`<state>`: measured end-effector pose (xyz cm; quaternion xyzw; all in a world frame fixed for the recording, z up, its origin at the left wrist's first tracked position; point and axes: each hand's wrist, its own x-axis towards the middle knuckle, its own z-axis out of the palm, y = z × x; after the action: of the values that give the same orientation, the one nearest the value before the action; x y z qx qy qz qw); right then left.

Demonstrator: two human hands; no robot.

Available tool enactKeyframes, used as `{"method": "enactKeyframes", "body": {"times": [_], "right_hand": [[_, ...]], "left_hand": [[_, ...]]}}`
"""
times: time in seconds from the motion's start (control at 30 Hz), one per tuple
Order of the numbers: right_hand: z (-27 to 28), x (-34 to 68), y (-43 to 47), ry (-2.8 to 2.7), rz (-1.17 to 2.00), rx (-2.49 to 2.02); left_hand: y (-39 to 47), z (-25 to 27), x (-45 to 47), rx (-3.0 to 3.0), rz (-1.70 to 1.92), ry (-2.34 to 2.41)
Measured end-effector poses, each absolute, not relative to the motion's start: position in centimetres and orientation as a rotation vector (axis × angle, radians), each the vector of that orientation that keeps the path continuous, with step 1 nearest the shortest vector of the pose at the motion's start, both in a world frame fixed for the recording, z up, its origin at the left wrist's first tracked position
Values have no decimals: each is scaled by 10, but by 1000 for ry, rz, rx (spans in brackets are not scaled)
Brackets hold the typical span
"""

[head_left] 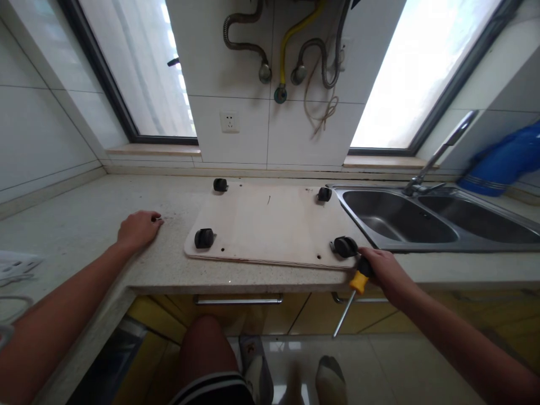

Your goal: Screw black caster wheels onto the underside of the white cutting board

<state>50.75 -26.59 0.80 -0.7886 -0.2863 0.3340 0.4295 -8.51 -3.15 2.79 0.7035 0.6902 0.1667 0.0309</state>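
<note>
Pale wooden board [270, 225] lying flat on the counter [160, 270], centre of the scene, its right end just beside the sink [396, 216]. We count four black casters on it, one towards each corner: far left [220, 185], far right [324, 194], near left [205, 238], near right [345, 246]. Small dark holes along the near side.

Our right hand [383, 271], at the board's near right corner, is closed around the screwdriver [358, 281], yellow and black at the handle; its shaft slants down to the left, past the counter's near edge. The hand is close against the near right caster; we cannot tell whether they touch.

Our left hand [139, 230] rests on the counter, left of the board and well apart from it, fingers curled. A dark bit shows at the fingertips; we cannot tell if anything is gripped. Dark specks lie near them.

Far right: tap [439, 154] over the sink. Far wall: a socket [230, 122].
</note>
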Motion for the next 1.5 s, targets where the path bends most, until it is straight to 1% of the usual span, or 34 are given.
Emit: {"method": "enactKeyframes", "body": {"times": [0.17, 0.33, 0.47, 0.53, 0.57, 0.63, 0.73, 0.8, 0.87, 0.97, 1.07, 1.27, 1.5], "right_hand": [[11, 489, -261, -698, 907, -1931], [15, 478, -261, -704, 983, -1873], [18, 475, -266, -703, 996, -1838], [21, 475, -268, -712, 965, -1813], [23, 476, -268, -719, 937, -1793], [28, 478, -269, -725, 861, -1740], [39, 482, -271, -714, 736, -1638], [48, 482, -274, -717, 670, -1559], [59, 480, -278, -732, 616, -1482], [73, 475, -285, -754, 533, -1397], [83, 473, -292, -771, 427, -1345], [101, 480, -297, -801, 122, -1183], [133, 508, -272, -881, -277, -876]], "left_hand": [[-30, 29, -79, 2162, 626, 2241], [-29, 34, -79, 2200, 727, 2164], [-27, 42, -68, 2288, 1004, 2025], [-33, 52, -49, 2293, 1135, 1975], [-38, 58, -36, 2308, 1114, 1938], [-54, 73, -3, 2324, 1253, 1867], [-87, 91, 57, 2429, 1317, 1579], [-108, 96, 99, 2520, 1309, 1396], [-124, 94, 142, 2598, 1253, 1089], [-133, 82, 201, 2608, 1074, 718], [-125, 66, 247, 2613, 880, 482], [-106, 41, 283, 2485, 745, 385], [-103, 32, 282, 2406, 784, 285]]}}
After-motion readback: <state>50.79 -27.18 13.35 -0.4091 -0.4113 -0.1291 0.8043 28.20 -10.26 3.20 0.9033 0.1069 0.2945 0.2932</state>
